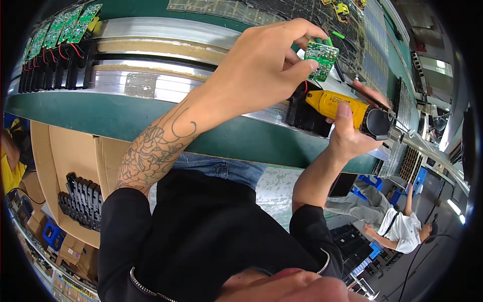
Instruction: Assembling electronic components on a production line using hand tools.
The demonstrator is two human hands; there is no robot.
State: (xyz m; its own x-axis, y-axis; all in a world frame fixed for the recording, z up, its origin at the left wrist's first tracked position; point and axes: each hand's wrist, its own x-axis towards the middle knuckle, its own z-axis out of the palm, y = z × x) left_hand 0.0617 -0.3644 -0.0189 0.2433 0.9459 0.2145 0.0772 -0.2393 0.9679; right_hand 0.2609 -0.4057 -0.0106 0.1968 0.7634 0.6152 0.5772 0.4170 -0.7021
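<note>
My left hand (269, 63) reaches across the bench and pinches a small green circuit board (323, 59) between thumb and fingers, with its soldered face showing. Just below the board, my right hand (349, 133) is closed around a yellow hand-held air tool (337, 105) with a tapered nose and a round black rear end. Its nose points left, close to a short red wire (305, 87) under the board. A black plastic housing (301, 115) lies beneath the tool on the metal rail, partly covered by it. Whether the nose touches the wire, I cannot tell.
Several black housings (53, 75) with green boards and red wires stand in a row on the rail's left end. A cardboard box (113, 161) holding black parts is below the bench's left side. Small yellow parts (342, 11) lie at the back. Another person (400, 229) works at right.
</note>
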